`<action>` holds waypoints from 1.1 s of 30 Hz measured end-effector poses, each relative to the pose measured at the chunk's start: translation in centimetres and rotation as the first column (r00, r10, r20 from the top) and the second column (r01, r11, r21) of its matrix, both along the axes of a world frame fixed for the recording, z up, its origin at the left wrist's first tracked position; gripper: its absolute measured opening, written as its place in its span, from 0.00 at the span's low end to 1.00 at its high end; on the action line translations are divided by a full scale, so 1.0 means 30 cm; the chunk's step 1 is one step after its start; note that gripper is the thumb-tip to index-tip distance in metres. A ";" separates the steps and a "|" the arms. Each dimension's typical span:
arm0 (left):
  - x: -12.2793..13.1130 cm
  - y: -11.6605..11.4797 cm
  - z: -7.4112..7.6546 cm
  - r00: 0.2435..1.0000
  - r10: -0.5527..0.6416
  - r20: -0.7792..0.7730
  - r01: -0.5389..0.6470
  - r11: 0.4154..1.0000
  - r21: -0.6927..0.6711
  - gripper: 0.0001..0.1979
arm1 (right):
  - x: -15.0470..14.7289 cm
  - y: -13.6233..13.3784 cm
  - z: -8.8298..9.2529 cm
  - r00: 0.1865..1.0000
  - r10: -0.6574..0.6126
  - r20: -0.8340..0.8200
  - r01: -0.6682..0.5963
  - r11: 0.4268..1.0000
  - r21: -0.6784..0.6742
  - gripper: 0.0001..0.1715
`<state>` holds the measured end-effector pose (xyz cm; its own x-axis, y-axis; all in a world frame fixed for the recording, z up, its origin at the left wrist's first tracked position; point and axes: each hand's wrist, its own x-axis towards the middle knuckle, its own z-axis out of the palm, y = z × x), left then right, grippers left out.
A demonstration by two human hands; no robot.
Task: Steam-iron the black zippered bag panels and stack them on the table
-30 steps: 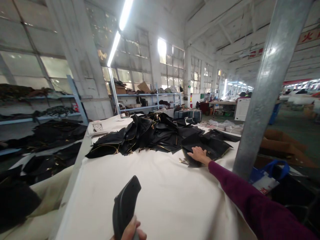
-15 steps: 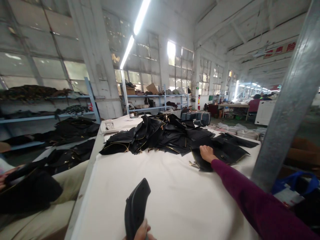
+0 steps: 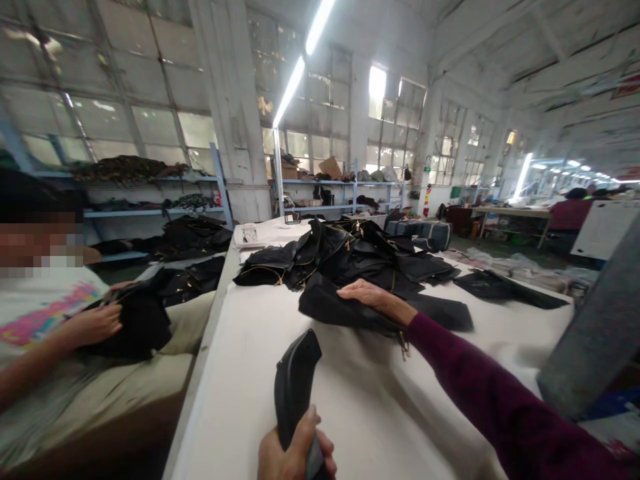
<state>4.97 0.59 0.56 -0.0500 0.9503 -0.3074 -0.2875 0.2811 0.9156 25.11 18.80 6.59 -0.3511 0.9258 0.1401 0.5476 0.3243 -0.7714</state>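
- Black plastic handle [image 3: 295, 380] stands upright at 6 o'clock, with the left hand [image 3: 295, 457] clenched round its lower end (whatever lies below is out of view).
- Right hand [image 3: 367, 293] lies flat, fingers loose and gripping nothing, on a black piece [image 3: 335, 312] at 12 o'clock from the handle.
- That piece rests on the white table [image 3: 360, 407], touching the near edge of a black pile [image 3: 360, 257].
- At 9 o'clock a co-worker's hand [image 3: 97, 323] clutches dark cloth; a grey pole [image 3: 595, 340] leans at 3 o'clock.
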 end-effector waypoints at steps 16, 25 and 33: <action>-0.009 -0.032 0.026 0.997 -0.005 -0.074 0.003 1.000 -0.018 0.17 | 0.070 -0.423 -0.253 0.725 0.212 0.656 -0.471 0.847 0.247 0.42; -0.009 -0.021 0.024 0.997 0.030 -0.074 -0.034 0.998 -0.058 0.17 | 0.005 -0.171 -0.347 0.823 0.183 0.538 -0.461 0.769 0.443 0.24; 0.004 0.001 0.011 0.998 0.024 -0.050 -0.030 0.993 -0.113 0.21 | -0.063 -0.044 -0.262 0.999 -0.046 -0.016 0.049 0.957 0.286 0.14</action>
<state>5.09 0.63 0.90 -0.0929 0.9072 -0.4102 -0.2524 0.3771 0.8911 23.21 17.46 -1.27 -0.3049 0.8621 0.4048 0.5609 0.5060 -0.6552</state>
